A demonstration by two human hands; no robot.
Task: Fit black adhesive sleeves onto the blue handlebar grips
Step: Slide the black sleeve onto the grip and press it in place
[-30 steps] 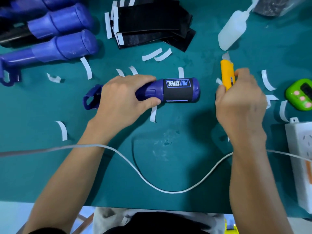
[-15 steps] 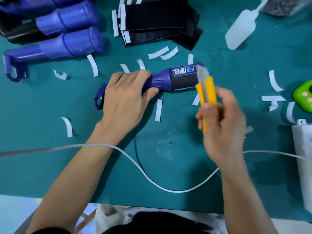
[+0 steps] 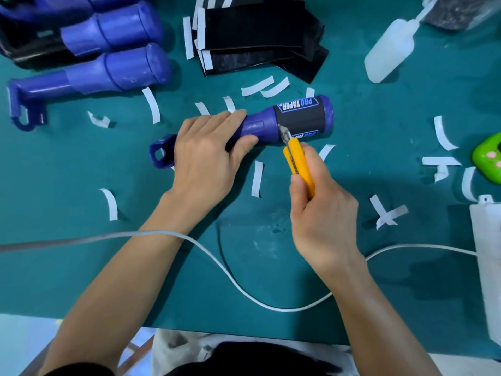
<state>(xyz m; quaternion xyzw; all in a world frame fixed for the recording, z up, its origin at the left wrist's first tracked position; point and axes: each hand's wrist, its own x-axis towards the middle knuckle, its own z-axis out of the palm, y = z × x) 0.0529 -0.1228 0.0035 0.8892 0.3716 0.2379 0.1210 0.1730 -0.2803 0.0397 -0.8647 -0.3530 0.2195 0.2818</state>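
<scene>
Half a second ago the right hand (image 3: 322, 213) held the yellow knife (image 3: 299, 164) up by the fat end of the grip. Now the knife is lower, and its blade tip touches the near left edge of the black sleeve (image 3: 301, 118).

White and blue letters on the sleeve read "PRO TAPER". A second label shows lower on the sleeve, but the knife hides part of it and I cannot read it.

All the right fingers are curled tight round the knife handle, with the thumb (image 3: 296, 183) pressed on its side. The left hand (image 3: 206, 158) grips the thin part of the blue grip (image 3: 260, 126). Its fingers wrap over the top and its thumb tucks under.

That grip lies on its side on the green table (image 3: 81, 267), in the middle. The sleeve is wrapped round its fat end.

More blue grips (image 3: 119, 69) lie at the far left. A pile of black sleeves (image 3: 252, 31) sits at the far middle. White paper strips (image 3: 257, 182) lie all about. A white bottle (image 3: 387, 52) lies at the far right, and a white cord (image 3: 217, 264) runs under both arms.
</scene>
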